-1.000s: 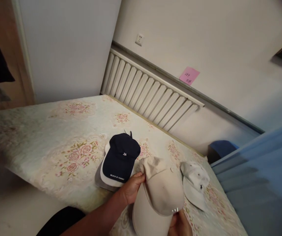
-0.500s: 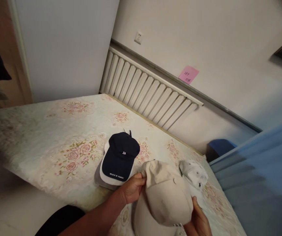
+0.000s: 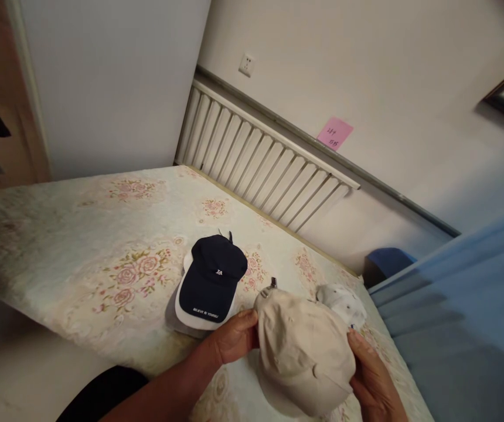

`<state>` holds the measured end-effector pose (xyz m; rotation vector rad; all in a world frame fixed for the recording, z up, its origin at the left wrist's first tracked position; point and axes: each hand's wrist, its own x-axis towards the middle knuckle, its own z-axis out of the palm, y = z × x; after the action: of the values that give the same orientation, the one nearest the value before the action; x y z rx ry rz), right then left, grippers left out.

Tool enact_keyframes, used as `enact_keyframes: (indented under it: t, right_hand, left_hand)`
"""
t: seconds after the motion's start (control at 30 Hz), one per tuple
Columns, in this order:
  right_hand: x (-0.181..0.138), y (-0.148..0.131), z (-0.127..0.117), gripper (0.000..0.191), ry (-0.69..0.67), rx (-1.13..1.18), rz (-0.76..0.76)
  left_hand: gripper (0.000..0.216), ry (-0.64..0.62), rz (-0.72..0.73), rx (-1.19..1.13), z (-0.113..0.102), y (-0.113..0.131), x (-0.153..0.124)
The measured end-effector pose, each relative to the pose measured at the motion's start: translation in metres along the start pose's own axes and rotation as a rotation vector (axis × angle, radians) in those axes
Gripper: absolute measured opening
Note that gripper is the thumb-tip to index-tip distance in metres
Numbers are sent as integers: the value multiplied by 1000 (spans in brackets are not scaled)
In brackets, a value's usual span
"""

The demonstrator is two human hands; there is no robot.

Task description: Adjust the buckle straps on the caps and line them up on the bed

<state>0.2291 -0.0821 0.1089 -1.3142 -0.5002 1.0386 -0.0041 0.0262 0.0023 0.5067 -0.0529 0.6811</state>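
Note:
A beige baseball cap (image 3: 305,346) is held between my two hands above the bed, its crown facing up and a strap with a metal buckle at its far end. My left hand (image 3: 237,338) pinches the cap's left edge, thumb on top. On the opposite edge, my right hand (image 3: 373,372) grips it with the thumb along the side. Left of the beige cap, a navy cap (image 3: 219,266) with white lettering on its brim rests on a white cap (image 3: 190,319), of which only the edge shows. Behind the held cap lies another white cap (image 3: 342,302), partly hidden.
A flowered bedspread (image 3: 142,220) covers the bed. A white radiator (image 3: 256,155) runs along the wall, below a pink note (image 3: 334,133). To the right hangs a blue curtain (image 3: 467,328), with a dark blue object (image 3: 386,264) beside it. A black rounded shape (image 3: 102,395) sits at the lower left.
The beige cap has been turned and tilted in my hands: its crown top and buckle now show, and less of the brim. My right hand has shifted slightly up and right.

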Motion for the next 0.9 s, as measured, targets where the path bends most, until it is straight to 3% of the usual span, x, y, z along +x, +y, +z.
enact_keyframes:
  t: [0.13, 0.33, 0.57, 0.73, 0.9]
  right_hand:
    - [4, -16, 2, 32, -22, -141, 10]
    - [9, -43, 7, 31, -168, -380, 2]
    - [24, -74, 16, 24, -373, -676, -163]
    - [28, -74, 18, 20, -430, -817, -200]
    - [24, -61, 9, 19, -396, -918, -197]
  left_hand:
    - [28, 23, 48, -21, -2, 1, 1]
    - [27, 40, -26, 70, -2, 1, 1]
    - [29, 57, 42, 151, -1, 2, 5]
    - [25, 138, 98, 329, 4, 5, 6]
    - [28, 163, 24, 557, 6, 5, 5]
